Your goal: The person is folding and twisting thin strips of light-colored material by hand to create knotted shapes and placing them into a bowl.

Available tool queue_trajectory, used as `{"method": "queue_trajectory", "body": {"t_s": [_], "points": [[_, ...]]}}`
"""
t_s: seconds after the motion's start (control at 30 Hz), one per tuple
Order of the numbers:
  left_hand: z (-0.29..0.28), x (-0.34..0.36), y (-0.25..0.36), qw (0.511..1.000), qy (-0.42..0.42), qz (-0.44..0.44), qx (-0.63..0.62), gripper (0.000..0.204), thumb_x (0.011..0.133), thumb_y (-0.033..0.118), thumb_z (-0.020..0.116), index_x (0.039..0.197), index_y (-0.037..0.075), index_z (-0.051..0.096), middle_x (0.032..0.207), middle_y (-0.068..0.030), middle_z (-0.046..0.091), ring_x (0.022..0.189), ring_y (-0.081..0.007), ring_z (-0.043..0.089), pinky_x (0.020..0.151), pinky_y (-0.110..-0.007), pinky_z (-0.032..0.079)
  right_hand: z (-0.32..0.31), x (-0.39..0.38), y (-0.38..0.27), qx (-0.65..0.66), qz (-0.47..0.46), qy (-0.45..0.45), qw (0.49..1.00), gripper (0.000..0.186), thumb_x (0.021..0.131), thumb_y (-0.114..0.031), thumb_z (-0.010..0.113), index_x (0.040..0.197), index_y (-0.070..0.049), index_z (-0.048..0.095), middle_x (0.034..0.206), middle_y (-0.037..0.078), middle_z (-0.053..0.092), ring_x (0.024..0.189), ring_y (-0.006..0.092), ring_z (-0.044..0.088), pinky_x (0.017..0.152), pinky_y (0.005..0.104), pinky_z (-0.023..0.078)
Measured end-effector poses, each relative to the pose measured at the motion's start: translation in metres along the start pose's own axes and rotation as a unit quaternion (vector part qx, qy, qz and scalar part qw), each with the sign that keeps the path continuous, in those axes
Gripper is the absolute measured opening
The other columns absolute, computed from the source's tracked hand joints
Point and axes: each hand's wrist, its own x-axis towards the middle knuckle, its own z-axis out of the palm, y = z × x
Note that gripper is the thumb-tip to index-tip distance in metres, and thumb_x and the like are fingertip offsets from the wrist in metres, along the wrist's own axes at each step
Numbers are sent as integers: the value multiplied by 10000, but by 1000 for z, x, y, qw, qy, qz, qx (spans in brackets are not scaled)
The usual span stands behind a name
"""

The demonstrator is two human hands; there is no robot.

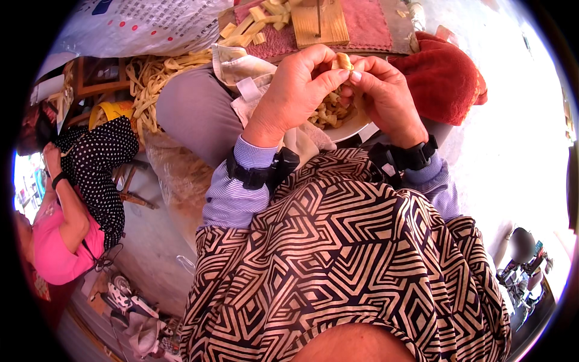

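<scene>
Between my two hands, over my lap, is a small yellow-tan piece (344, 61), perhaps a folded or knotted strip; its exact kind I cannot make out. My left hand (300, 90) pinches it between thumb and fingers. From the other side my right hand (386, 96) grips it, thumb tip close to the left thumb. Below the hands sits a white bowl (357, 130) holding many similar yellowish curled pieces (329, 114), partly hidden by the hands. A pale cloth (244, 75) lies beside my left hand, over my leg.
Ahead, short yellow strips (256, 27) and a wooden block (319, 27) with an upright metal rod rest on a pink towel (368, 27). Long strips (145, 90) pile at left near a plastic sack (157, 27). A red cloth (443, 78) covers my right knee. Another person (66, 235) sits left.
</scene>
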Motion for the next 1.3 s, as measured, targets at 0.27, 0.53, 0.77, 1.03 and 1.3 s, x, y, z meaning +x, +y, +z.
{"method": "queue_trajectory", "body": {"t_s": [0.27,0.53,0.77,1.03,1.3], "points": [[-24,-13,5,920,-45,-100,-375,104,896,136,578,831,55,573,616,58,403,502,-35,322,489,-180,281,-23,-3,-34,-197,-11,-48,979,60,848,-82,687,879,-40,657,725,-42,582,594,20,475,523,161,374],[-43,-8,17,990,108,52,74,214,926,197,587,1051,25,608,832,-6,623,762,-92,556,675,-243,458,-16,4,-54,-450,-167,-22,877,55,835,-20,667,871,-2,629,782,-25,602,777,53,527,721,209,445],[-24,21,35,960,-33,51,273,231,919,155,585,1079,-11,581,843,-25,625,799,-81,558,728,-230,456,-1,21,-55,-450,-181,-39,873,62,829,-18,656,883,1,633,758,3,615,745,58,536,703,219,459],[-44,37,5,988,17,13,152,143,919,107,573,971,-13,630,797,3,617,760,-63,549,681,-226,452,-6,54,-66,-488,-163,-38,856,78,838,-49,638,873,19,622,699,9,580,699,55,520,657,225,452],[-58,64,-9,972,92,18,218,150,906,104,599,988,-17,635,823,4,643,732,-50,531,646,-223,450,-11,90,-50,-509,-201,15,837,97,838,-93,654,868,-6,622,633,49,545,578,80,516,552,253,441]]}}
